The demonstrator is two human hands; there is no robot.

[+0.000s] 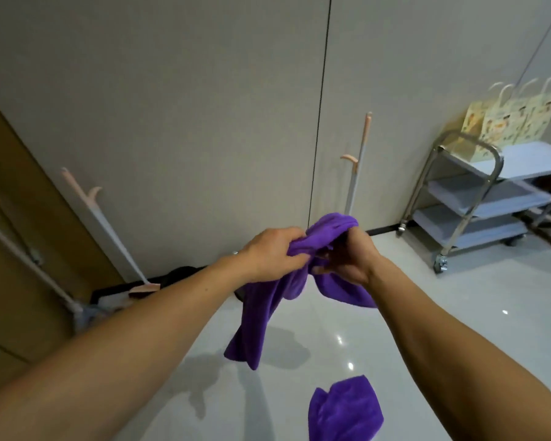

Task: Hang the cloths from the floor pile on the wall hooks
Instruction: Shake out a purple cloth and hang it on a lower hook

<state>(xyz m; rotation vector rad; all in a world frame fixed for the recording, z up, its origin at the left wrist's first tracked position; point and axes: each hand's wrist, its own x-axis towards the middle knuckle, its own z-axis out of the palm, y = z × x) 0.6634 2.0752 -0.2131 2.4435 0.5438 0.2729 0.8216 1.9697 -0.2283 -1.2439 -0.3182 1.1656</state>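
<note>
Fingers [295, 261] of our left hand [269, 253] curl into a bunched fold of the purple cloth [261, 323] and pinch it against the palm. Those of our right hand [352, 259] curl round the same cloth from the other side, though shadow and fabric hide how each one lies. We hold both hands close together, almost touching, with forearms stretched forward. The cloth is in the air between them: a rounded hump rises above the knuckles, one tail hangs down below the left hand, and a shorter flap drapes under the right wrist. It is clear of the glossy white floor [442, 329], on which its shadow falls. A second cloth [344, 412], also purple, lies crumpled on the floor at the lower edge of the view, apart from the hanging tail. Behind the hands stands a grey panelled wall [172, 116] with a dark vertical seam [322, 106]. Two pale poles lean against it, each bearing a pink hook: the left pole [109, 230] slants down to a pink head near the skirting, and its hook [95, 192] sits below the upper end. The right pole [358, 173] stands nearly upright, with its hook [350, 159] jutting to the left. At the right is a steel cart [490, 173] on castors, with three grey shelves. Printed paper bags [509, 122] stand on the top shelf. A wooden door [10, 249] fills the left margin.
</note>
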